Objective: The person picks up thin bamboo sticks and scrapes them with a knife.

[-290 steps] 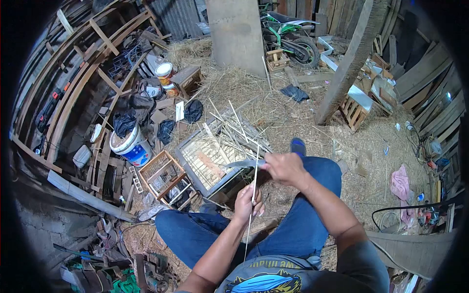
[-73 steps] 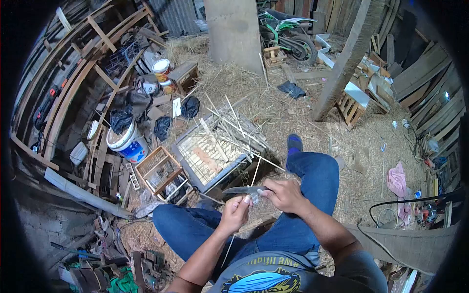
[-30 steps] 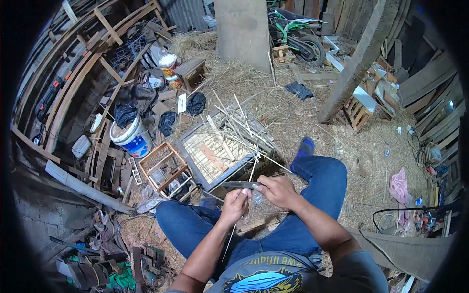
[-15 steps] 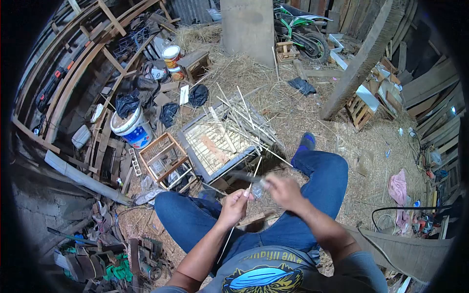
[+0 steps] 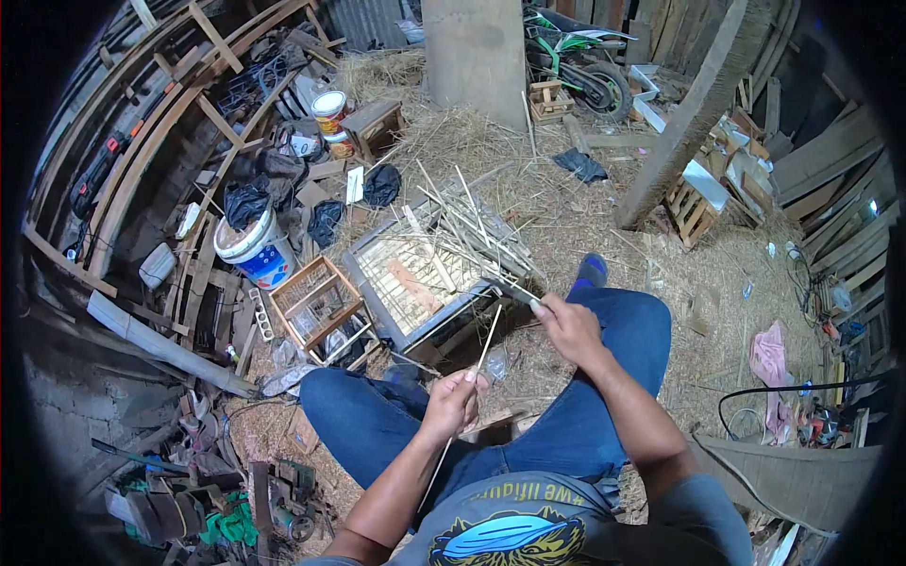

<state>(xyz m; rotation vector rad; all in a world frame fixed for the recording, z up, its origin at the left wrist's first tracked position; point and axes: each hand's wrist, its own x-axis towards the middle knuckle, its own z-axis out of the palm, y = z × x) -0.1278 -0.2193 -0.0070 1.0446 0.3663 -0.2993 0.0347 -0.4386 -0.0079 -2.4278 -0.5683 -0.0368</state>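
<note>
From here I see a straw-littered floor [image 5: 731,283] in a room cluttered with boards [image 5: 838,168]. The left hand [image 5: 453,404] pinches a thin strip [image 5: 490,338] between the knees [image 5: 340,401], its long axis slanting from lower left to upper right; the right hand [image 5: 571,332] grips a knife [image 5: 515,294], blade pointing up-left toward the wooden frame [image 5: 442,323].

Sticks [image 5: 481,241] on the table [image 5: 375,303]
Wooden frame [image 5: 335,324] left of it, bucket [image 5: 261,257] farther left; knife [image 5: 516,293] beyond the thin stick [image 5: 489,341], perhaps over the table's corner.

The knife [image 5: 518,295] (its handle, anyway) is partly hidden; the top edge crops the upright board [image 5: 475,58].
</note>
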